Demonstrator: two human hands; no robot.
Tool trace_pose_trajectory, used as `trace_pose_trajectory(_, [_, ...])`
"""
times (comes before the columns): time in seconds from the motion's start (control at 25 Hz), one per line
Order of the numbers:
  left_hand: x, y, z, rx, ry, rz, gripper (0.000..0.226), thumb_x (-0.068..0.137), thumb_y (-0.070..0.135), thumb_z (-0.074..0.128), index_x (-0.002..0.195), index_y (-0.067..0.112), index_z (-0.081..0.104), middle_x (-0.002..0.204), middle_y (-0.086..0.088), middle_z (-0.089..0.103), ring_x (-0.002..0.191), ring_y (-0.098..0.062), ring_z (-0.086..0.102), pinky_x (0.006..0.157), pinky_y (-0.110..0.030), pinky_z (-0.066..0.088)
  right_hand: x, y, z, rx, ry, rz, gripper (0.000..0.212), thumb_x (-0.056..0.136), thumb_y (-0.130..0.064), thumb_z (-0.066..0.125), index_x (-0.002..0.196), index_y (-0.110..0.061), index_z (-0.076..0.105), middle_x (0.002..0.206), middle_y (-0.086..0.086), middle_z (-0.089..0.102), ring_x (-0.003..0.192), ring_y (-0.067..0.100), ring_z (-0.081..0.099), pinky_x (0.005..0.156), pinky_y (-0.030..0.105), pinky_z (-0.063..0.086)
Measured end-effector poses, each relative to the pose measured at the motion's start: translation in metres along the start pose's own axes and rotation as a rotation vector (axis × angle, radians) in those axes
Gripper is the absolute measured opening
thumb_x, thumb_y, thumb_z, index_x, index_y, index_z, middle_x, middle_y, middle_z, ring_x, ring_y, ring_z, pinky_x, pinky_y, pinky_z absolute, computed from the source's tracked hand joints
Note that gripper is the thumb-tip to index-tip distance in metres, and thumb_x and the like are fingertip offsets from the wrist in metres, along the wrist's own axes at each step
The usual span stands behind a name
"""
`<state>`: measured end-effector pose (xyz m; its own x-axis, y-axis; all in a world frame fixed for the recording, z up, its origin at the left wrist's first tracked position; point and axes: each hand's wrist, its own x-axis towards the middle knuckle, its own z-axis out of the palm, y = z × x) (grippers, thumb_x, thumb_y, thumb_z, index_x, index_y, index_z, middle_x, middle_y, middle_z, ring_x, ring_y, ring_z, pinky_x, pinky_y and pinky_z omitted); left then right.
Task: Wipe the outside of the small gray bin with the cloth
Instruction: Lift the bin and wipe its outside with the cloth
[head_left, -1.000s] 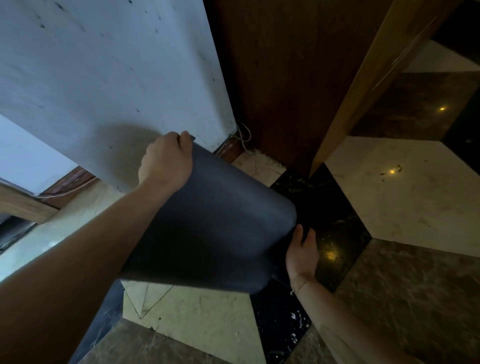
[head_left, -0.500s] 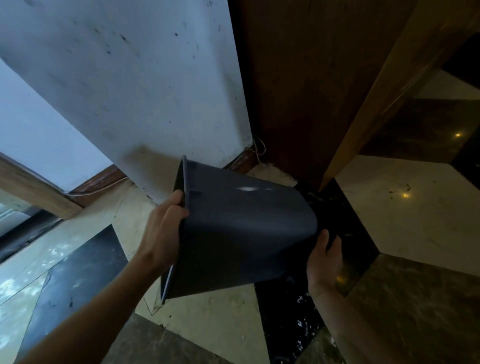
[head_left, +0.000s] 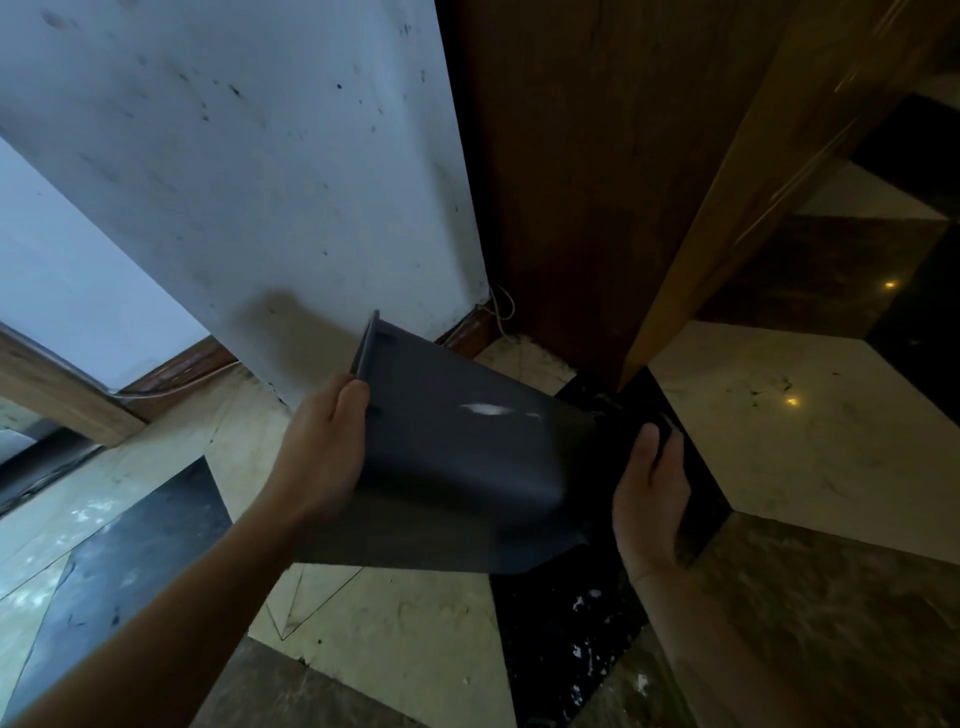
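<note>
The small gray bin hangs tilted on its side above the floor, its open end to the left and its base to the right. A pale smear shows on its upper wall. My left hand grips the rim at the open end. My right hand is at the bin's base, fingers curled over a dark cloth that is hard to make out against the black tile. The inside of the bin is hidden.
A stained white wall stands just behind the bin, with a wooden skirting and a thin cable at its foot. A brown wooden door and frame rise at the right. Below lie polished marble tiles.
The bin has been turned from an upright tilt to lying sideways. My left hand slid from the top edge to the rim at the left; my right hand stayed by the base.
</note>
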<state>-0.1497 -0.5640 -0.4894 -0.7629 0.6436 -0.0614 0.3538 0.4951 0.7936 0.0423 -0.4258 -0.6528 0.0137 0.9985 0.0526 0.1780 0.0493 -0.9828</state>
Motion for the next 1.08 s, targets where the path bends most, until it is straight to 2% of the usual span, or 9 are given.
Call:
trace_pose_trajectory(0.08, [-0.008, 0.000, 0.004, 0.038, 0.004, 0.078, 0.032, 0.102, 0.029, 0.030, 0.091, 0.015, 0.057, 0.088, -0.004, 0.060, 0.077, -0.019, 0.056, 0.060, -0.030, 0.044, 0.005, -0.013, 0.005, -0.023, -0.106, -0.083, 0.039, 0.103, -0.048, 0.030, 0.133, -0.028, 0.045, 0.104, -0.024, 0.054, 0.094, -0.028, 0.050, 0.074, -0.005, 0.036])
trace_pose_trajectory(0.16, [-0.012, 0.000, 0.005, 0.038, -0.005, 0.106, 0.031, 0.102, 0.026, 0.030, 0.092, 0.013, 0.057, 0.088, -0.005, 0.060, 0.077, -0.020, 0.057, 0.062, -0.031, 0.045, 0.002, -0.017, 0.014, -0.068, -0.265, -0.043, 0.039, 0.102, -0.049, 0.028, 0.134, -0.034, 0.044, 0.113, -0.017, 0.059, 0.109, -0.006, 0.059, 0.091, 0.014, 0.043])
trace_pose_trajectory(0.24, [-0.015, 0.000, 0.007, 0.050, -0.022, 0.115, 0.031, 0.102, 0.026, 0.030, 0.092, 0.013, 0.056, 0.086, -0.006, 0.061, 0.073, -0.016, 0.057, 0.060, -0.028, 0.045, -0.001, -0.014, 0.021, -0.178, -0.336, 0.001, 0.040, 0.103, -0.048, 0.027, 0.137, -0.035, 0.044, 0.136, -0.013, 0.054, 0.134, 0.012, 0.046, 0.115, 0.040, 0.022])
trace_pose_trajectory(0.32, [-0.019, 0.000, 0.011, 0.066, -0.026, 0.120, 0.029, 0.102, 0.025, 0.030, 0.089, 0.015, 0.055, 0.084, -0.006, 0.060, 0.069, -0.012, 0.056, 0.055, -0.021, 0.043, -0.005, -0.020, 0.023, -0.183, -0.348, 0.077, 0.041, 0.103, -0.047, 0.029, 0.139, -0.038, 0.046, 0.145, -0.013, 0.048, 0.142, 0.015, 0.033, 0.120, 0.050, 0.003])
trace_pose_trajectory(0.56, [-0.034, 0.011, 0.031, 0.035, -0.057, 0.241, 0.030, 0.097, 0.035, 0.031, 0.084, 0.020, 0.054, 0.069, -0.009, 0.061, 0.064, -0.019, 0.056, 0.045, -0.029, 0.044, -0.040, -0.104, 0.042, 0.154, -0.462, -0.020, 0.029, 0.101, -0.049, 0.028, 0.122, -0.052, 0.048, 0.128, -0.012, 0.059, 0.131, 0.018, 0.047, 0.112, 0.054, 0.029])
trace_pose_trajectory(0.68, [-0.039, 0.009, 0.033, 0.014, -0.067, 0.245, 0.032, 0.092, 0.040, 0.029, 0.086, 0.023, 0.056, 0.083, 0.006, 0.065, 0.064, -0.022, 0.061, 0.050, -0.033, 0.050, -0.061, -0.129, 0.056, 0.036, -0.543, -0.256, 0.042, 0.101, -0.050, 0.021, 0.140, -0.046, 0.036, 0.151, -0.014, 0.042, 0.146, 0.009, 0.023, 0.120, 0.050, 0.010])
trace_pose_trajectory(0.8, [-0.038, 0.004, 0.027, 0.014, -0.053, 0.225, 0.033, 0.091, 0.040, 0.031, 0.085, 0.023, 0.058, 0.079, 0.000, 0.064, 0.067, -0.021, 0.059, 0.052, -0.033, 0.049, -0.064, -0.120, 0.063, -0.148, -0.511, -0.342, 0.051, 0.100, -0.053, 0.018, 0.148, -0.040, 0.027, 0.158, -0.016, 0.031, 0.149, 0.005, 0.013, 0.121, 0.045, 0.003])
trace_pose_trajectory(0.92, [-0.030, -0.006, 0.014, 0.044, -0.006, 0.179, 0.031, 0.091, 0.041, 0.030, 0.084, 0.027, 0.057, 0.073, 0.001, 0.061, 0.070, -0.009, 0.058, 0.049, -0.022, 0.045, -0.046, -0.095, 0.065, -0.260, -0.518, -0.258, 0.050, 0.098, -0.054, 0.024, 0.146, -0.040, 0.031, 0.154, -0.015, 0.037, 0.147, 0.008, 0.020, 0.120, 0.045, 0.004])
trace_pose_trajectory(1.08, [-0.024, -0.015, -0.001, 0.034, -0.017, 0.129, 0.033, 0.092, 0.041, 0.027, 0.088, 0.027, 0.057, 0.086, -0.002, 0.062, 0.075, -0.011, 0.057, 0.066, -0.042, 0.047, -0.002, -0.038, 0.046, -0.396, -0.430, -0.010, 0.042, 0.099, -0.046, 0.032, 0.139, -0.035, 0.041, 0.140, -0.006, 0.052, 0.134, 0.018, 0.042, 0.114, 0.051, 0.023])
